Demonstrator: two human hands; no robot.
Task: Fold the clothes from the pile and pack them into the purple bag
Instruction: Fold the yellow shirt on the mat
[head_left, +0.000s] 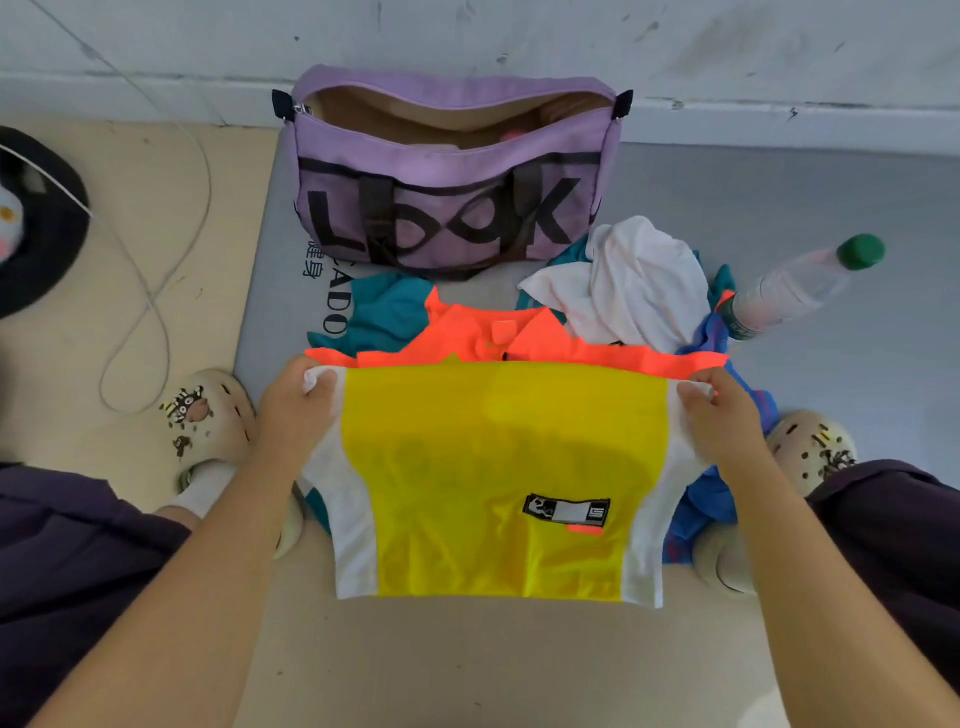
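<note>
A yellow shirt (498, 467) with white side panels, orange shoulders and teal sleeves lies spread on the floor in front of me, its lower half folded up over the top. My left hand (296, 410) grips the folded edge at its left white corner. My right hand (719, 415) grips the right corner. Beyond it stands the purple bag (447, 176), unzipped and open at the top, with "LOOK" printed on its side. To the right of the bag sits the pile: a crumpled white garment (628, 280) over blue cloth (706, 499).
A clear plastic bottle with a green cap (800, 286) lies at the right of the pile. My two slippered feet (213, 415) flank the shirt. A white cable (156, 291) loops across the tan mat at left, near a dark round object (36, 223). A wall runs behind the bag.
</note>
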